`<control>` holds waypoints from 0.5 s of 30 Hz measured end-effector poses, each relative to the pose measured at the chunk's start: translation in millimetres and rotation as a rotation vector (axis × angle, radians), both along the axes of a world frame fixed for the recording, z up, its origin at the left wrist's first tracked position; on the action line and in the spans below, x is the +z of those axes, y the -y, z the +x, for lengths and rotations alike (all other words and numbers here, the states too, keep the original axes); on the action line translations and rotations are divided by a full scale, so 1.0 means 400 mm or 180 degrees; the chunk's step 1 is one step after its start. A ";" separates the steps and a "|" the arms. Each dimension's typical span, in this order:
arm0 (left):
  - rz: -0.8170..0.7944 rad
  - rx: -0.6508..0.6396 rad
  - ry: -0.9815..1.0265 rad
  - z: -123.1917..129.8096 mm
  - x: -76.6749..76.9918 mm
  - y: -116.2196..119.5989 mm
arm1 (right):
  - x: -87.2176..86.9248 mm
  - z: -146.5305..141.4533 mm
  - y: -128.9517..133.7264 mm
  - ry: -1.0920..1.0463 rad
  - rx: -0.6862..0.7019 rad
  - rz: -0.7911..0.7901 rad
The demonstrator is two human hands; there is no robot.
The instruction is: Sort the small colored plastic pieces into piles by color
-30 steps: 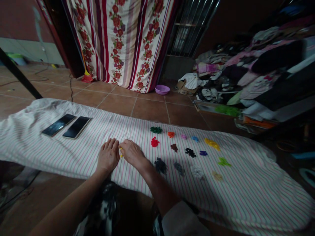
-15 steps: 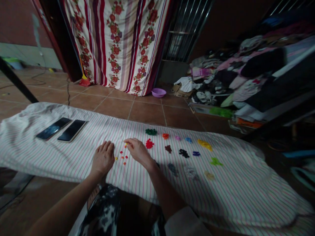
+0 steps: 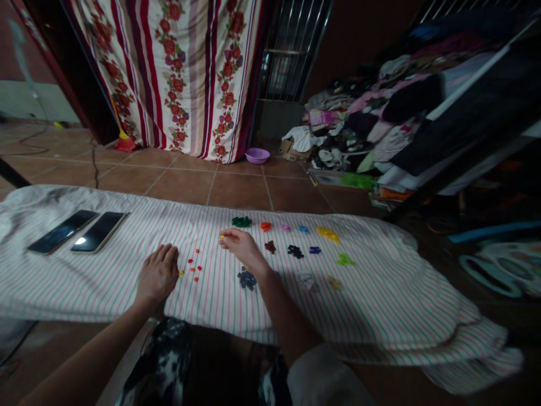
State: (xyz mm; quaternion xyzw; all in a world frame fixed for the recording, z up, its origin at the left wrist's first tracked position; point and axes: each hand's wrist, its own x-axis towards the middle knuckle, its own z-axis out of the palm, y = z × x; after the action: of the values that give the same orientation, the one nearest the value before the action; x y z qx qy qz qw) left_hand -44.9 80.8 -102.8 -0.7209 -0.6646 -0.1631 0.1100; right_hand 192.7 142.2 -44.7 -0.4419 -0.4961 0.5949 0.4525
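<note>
My right hand (image 3: 243,248) pinches a small yellow piece (image 3: 222,237) between thumb and fingertips, over the striped cloth. It covers the place of the red pile. My left hand (image 3: 158,273) lies flat on the cloth with its fingers stretched out. Beside its thumb side are a loose yellow piece (image 3: 181,273) and several small red and orange pieces (image 3: 193,269). To the right are small piles sorted by colour: dark green (image 3: 242,221), orange (image 3: 265,226), brown (image 3: 270,246), black (image 3: 295,251), yellow (image 3: 328,234) and, near my right forearm, dark grey (image 3: 246,278).
Two phones (image 3: 99,232) lie at the left on the striped cloth (image 3: 380,304). More piles sit further right, among them lime green (image 3: 345,259) and beige (image 3: 334,282). Beyond the cloth, a purple basin (image 3: 257,155) stands on the tiled floor near a floral curtain (image 3: 190,79) and heaped clothes (image 3: 380,113).
My right hand has moved right, away from the loose red and orange pieces, with the yellow piece in its fingers. My left hand stays flat. The head view has turned to the right.
</note>
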 end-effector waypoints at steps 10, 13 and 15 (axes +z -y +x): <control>0.0109 -0.0083 -0.0096 -0.005 -0.002 -0.004 | -0.010 0.086 -0.019 -0.0605 -0.0466 -0.0144; 0.0103 -0.0110 -0.0113 -0.008 -0.003 -0.004 | -0.005 0.120 -0.030 -0.0674 -0.0642 -0.0051; 0.0103 -0.0120 -0.0117 -0.011 -0.005 -0.004 | -0.001 0.153 -0.039 -0.0670 -0.0854 0.0023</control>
State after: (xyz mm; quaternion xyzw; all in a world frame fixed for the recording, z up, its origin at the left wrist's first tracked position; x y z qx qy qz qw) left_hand -49.2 82.5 -104.8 -0.7343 -0.6460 -0.1627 0.1307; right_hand 254.0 157.9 -45.2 -0.4378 -0.3847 0.5703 0.5789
